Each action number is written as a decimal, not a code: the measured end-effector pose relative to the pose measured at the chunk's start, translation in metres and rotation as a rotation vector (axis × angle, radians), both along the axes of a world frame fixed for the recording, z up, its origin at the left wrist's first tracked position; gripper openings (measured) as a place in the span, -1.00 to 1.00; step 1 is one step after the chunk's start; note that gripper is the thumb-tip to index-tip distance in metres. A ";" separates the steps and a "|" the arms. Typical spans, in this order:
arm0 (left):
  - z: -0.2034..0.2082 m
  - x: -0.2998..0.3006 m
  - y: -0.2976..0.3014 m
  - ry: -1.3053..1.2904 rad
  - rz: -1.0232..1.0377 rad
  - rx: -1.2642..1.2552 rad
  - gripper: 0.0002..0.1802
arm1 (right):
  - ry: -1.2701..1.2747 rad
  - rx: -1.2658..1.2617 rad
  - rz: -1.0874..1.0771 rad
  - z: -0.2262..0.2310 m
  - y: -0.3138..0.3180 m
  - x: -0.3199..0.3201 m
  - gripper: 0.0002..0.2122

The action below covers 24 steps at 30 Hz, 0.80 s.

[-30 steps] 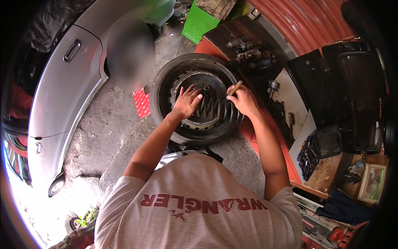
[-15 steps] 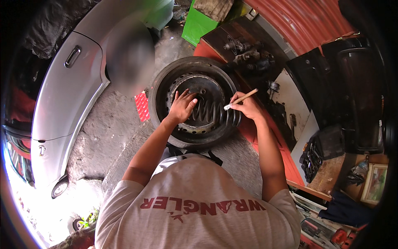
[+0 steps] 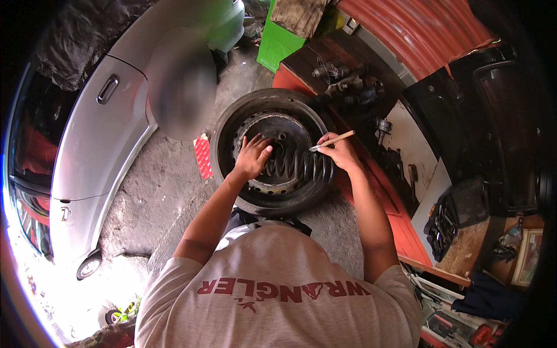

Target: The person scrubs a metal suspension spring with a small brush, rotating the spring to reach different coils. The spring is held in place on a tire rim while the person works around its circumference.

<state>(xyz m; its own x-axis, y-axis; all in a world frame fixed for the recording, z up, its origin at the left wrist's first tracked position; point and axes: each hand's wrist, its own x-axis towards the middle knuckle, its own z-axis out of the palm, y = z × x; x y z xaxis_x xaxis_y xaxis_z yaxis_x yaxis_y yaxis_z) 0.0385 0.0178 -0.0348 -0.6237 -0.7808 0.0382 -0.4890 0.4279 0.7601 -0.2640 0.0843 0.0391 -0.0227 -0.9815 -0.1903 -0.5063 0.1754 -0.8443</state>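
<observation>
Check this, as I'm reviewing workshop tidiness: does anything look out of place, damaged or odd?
Mildly odd: the coil spring lies on its side across a face-up wheel, its right end over the tyre, an improvised-looking support. No obvious spill or breakage stands out, though fine damage is too small to tell.

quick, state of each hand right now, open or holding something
Left hand: open, at the left end of the coil spring.
Right hand: closed, holding a wooden-handled tool.

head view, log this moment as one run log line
left hand: spread at coil spring | right hand: holding wooden-handled tool by coil spring | coil spring: on wheel
</observation>
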 end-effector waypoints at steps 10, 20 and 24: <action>0.003 0.000 0.000 -0.019 0.010 0.018 -0.32 | -0.134 0.008 -0.022 -0.014 0.000 -0.004 -0.85; -0.008 -0.001 -0.001 -0.004 0.000 -0.004 -0.36 | 0.047 -0.033 -0.039 0.000 0.009 0.011 -0.84; -0.014 0.004 -0.002 0.014 0.009 -0.054 -0.37 | -0.111 -0.031 0.013 0.016 0.010 0.016 -0.86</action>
<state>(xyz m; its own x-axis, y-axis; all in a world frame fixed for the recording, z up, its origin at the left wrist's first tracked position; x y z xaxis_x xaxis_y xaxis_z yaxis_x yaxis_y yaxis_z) 0.0421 0.0159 -0.0488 -0.6154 -0.7832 0.0888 -0.4827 0.4635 0.7431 -0.2476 0.0939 0.0547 0.0093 -0.9870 -0.1603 -0.4116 0.1423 -0.9002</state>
